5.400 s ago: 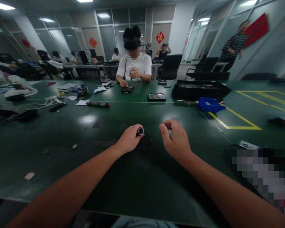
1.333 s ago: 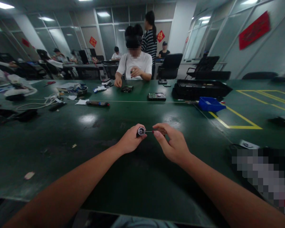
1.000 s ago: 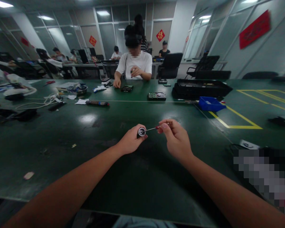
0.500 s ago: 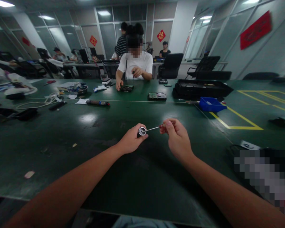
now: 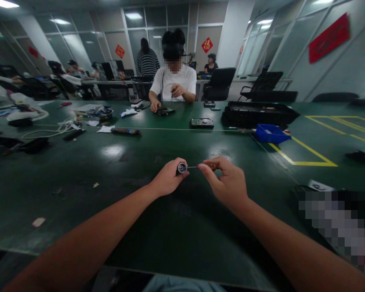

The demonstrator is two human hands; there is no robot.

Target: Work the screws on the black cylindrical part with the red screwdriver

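In the head view, your left hand (image 5: 168,178), at the centre of the frame, is curled closed around a dark cylinder (image 5: 182,167). Its round open end, with a silvery rim, faces you; the rest of its body is mostly hidden in your grip. Just to the right, your right hand (image 5: 229,182) pinches a screwdriver (image 5: 212,166) between thumb and fingers by its brownish handle, with a red collar at the front. Its thin shaft lies nearly level and points left, reaching the cylinder's rim; you cannot tell whether the tip is inside the opening. Both your hands are above the green tabletop (image 5: 158,243).

Beyond your hands, at upper centre, a co-worker in a white shirt (image 5: 178,83) sits across from you, one hand at a dark device (image 5: 166,111) and the other holding a small dark tool. A green circuit board unit (image 5: 202,122) lies to the right of that device. You have a pen-shaped tool (image 5: 126,131) left of centre, its left end by a white paper. At upper right, a blue bin (image 5: 272,134) sits just in front of a long black tray (image 5: 258,115), near yellow tape lines (image 5: 314,163).
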